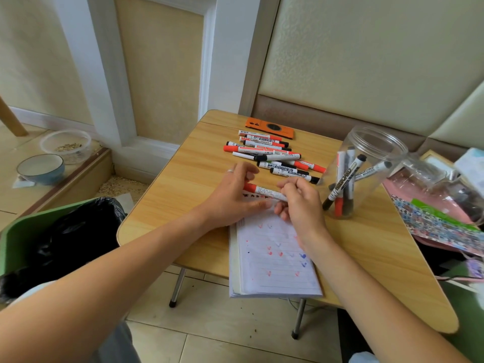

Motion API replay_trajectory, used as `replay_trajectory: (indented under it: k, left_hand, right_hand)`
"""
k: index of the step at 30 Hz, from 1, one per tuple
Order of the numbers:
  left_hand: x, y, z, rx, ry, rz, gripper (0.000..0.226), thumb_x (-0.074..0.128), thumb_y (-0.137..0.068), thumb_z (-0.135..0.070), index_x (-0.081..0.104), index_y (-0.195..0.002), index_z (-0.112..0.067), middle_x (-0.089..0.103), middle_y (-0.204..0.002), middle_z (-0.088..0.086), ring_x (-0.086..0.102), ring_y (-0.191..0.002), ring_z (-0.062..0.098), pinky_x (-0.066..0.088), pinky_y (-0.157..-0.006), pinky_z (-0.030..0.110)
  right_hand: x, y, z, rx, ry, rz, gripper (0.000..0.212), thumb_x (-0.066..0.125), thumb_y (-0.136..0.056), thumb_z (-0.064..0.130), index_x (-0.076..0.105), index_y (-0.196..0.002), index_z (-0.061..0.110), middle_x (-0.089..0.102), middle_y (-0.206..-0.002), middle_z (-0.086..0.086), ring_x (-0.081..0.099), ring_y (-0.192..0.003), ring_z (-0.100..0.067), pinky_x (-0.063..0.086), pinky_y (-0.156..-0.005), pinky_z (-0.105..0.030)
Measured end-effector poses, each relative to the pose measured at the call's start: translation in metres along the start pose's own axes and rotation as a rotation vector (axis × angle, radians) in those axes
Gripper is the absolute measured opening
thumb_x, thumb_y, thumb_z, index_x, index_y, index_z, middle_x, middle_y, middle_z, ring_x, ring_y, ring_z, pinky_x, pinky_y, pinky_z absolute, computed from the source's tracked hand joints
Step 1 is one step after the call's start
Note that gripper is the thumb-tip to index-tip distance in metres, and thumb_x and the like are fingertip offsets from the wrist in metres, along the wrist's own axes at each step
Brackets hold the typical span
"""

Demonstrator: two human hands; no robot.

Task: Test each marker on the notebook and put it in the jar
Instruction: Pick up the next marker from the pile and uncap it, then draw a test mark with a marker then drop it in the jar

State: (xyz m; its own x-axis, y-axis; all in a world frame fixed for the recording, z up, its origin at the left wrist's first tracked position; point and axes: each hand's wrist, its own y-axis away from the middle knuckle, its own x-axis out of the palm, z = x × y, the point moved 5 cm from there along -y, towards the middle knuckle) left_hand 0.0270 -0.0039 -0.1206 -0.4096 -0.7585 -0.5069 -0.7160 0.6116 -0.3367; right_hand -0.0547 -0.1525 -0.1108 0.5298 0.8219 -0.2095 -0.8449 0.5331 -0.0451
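Bench edge: the white lined paper notebook (272, 255) overhangs the near edge of the light wooden bench (188, 176), below both wrists; bare wood lies left of the left hand (231, 199).
Marker axis: the white-barrelled marker with a red cap (263, 192) lies almost level between the hands, cap end leftward, over the notebook's far end.
Left hand: fingers curled round the red cap end.
Right hand (301, 203): fingertips pinch the white barrel.
Jar: the clear plastic jar (366, 171) stands just right of the right hand, several markers leaning inside.
Beyond the hands: the loose pile of red and black markers (272, 155), then a flat orange phone (269, 127).
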Motion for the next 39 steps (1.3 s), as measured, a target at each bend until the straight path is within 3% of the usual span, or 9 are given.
replay_trajectory:
  k: [5,9,12,16,21,25,29,35,39]
  left_hand:
    - [0.001,0.004,0.01,0.002,-0.237,-0.013,0.098,0.083,-0.073,-0.052,0.026,-0.144,-0.015,0.033,-0.134,0.0,0.04,-0.124,0.015,0.04,-0.109,0.038]
    - [0.004,0.007,0.009,0.019,-0.418,-0.064,0.092,0.067,-0.075,-0.069,0.026,-0.144,-0.024,0.038,-0.135,-0.001,0.043,-0.124,0.018,0.041,-0.104,0.043]
    - [0.008,0.01,0.006,0.028,-0.445,-0.06,0.082,0.066,-0.082,-0.063,0.027,-0.143,-0.025,0.04,-0.136,-0.001,0.043,-0.124,0.02,0.04,-0.102,0.043]
    - [0.012,0.012,-0.001,0.03,-0.532,-0.013,0.059,0.061,-0.091,-0.053,0.036,-0.137,-0.026,0.042,-0.135,-0.001,0.039,-0.125,0.02,0.035,-0.099,0.039]
    - [0.013,0.015,-0.003,-0.009,-0.561,0.011,0.048,0.054,-0.095,-0.053,0.042,-0.132,-0.025,0.045,-0.131,-0.001,0.04,-0.123,0.018,0.032,-0.102,0.039]
    - [0.013,0.019,-0.003,-0.022,-0.571,0.008,0.043,0.051,-0.096,-0.052,0.046,-0.129,-0.024,0.046,-0.129,-0.002,0.04,-0.12,0.017,0.029,-0.104,0.038]
    - [0.013,0.019,-0.003,-0.027,-0.584,0.024,0.042,0.049,-0.097,-0.053,0.048,-0.127,-0.024,0.046,-0.129,-0.001,0.04,-0.12,0.017,0.03,-0.103,0.039]
    - [0.012,0.019,-0.004,-0.039,-0.579,0.047,0.04,0.049,-0.097,-0.052,0.049,-0.126,-0.024,0.045,-0.129,-0.001,0.039,-0.121,0.017,0.029,-0.105,0.039]
    - [0.011,0.018,-0.003,-0.039,-0.579,0.064,0.042,0.049,-0.097,-0.053,0.049,-0.127,-0.024,0.045,-0.13,-0.001,0.038,-0.122,0.017,0.03,-0.106,0.039]
  right_hand:
    - [-0.016,-0.004,0.027,-0.154,0.003,-0.059,0.01,0.059,-0.097,0.006,0.063,-0.1,0.014,0.066,-0.088,-0.003,0.064,-0.061,-0.01,0.048,-0.059,-0.026]
    - [-0.049,0.002,0.084,-0.468,0.007,-0.235,0.018,0.068,-0.097,0.008,0.055,-0.097,0.021,0.069,-0.086,-0.002,0.071,-0.065,-0.012,0.054,-0.06,-0.027]
    - [-0.081,0.009,0.125,-0.69,0.096,-0.457,0.018,0.065,-0.097,0.021,0.051,-0.098,0.032,0.069,-0.091,0.005,0.073,-0.074,-0.019,0.059,-0.068,-0.038]
    - [-0.116,0.01,0.159,-0.878,0.261,-0.695,0.023,0.056,-0.098,0.019,0.057,-0.115,0.003,0.061,-0.091,0.014,0.068,-0.079,-0.015,0.053,-0.072,-0.027]
    - [-0.139,-0.005,0.165,-0.845,0.393,-0.736,0.031,0.052,-0.098,0.018,0.053,-0.123,0.0,0.067,-0.098,-0.011,0.065,-0.085,-0.027,0.05,-0.077,-0.038]
    - [-0.131,-0.023,0.143,-0.607,0.615,-0.585,0.022,0.054,-0.102,0.017,0.056,-0.12,0.005,0.07,-0.102,-0.014,0.062,-0.093,-0.032,0.031,-0.068,-0.031]
    - [-0.114,-0.037,0.12,-0.4,0.938,-0.34,0.032,0.043,-0.108,0.025,0.067,-0.102,0.006,0.069,-0.094,-0.019,0.06,-0.089,-0.037,0.033,-0.069,-0.034]
    - [-0.1,-0.034,0.117,-0.385,1.196,-0.266,0.038,0.042,-0.106,0.035,0.062,-0.08,0.014,0.067,-0.084,-0.014,0.056,-0.079,-0.033,0.041,-0.072,-0.037]
    - [-0.1,-0.029,0.118,-0.474,1.13,-0.364,0.024,0.053,-0.103,0.03,0.065,-0.105,0.008,0.069,-0.101,-0.015,0.06,-0.091,-0.035,0.043,-0.076,-0.037]
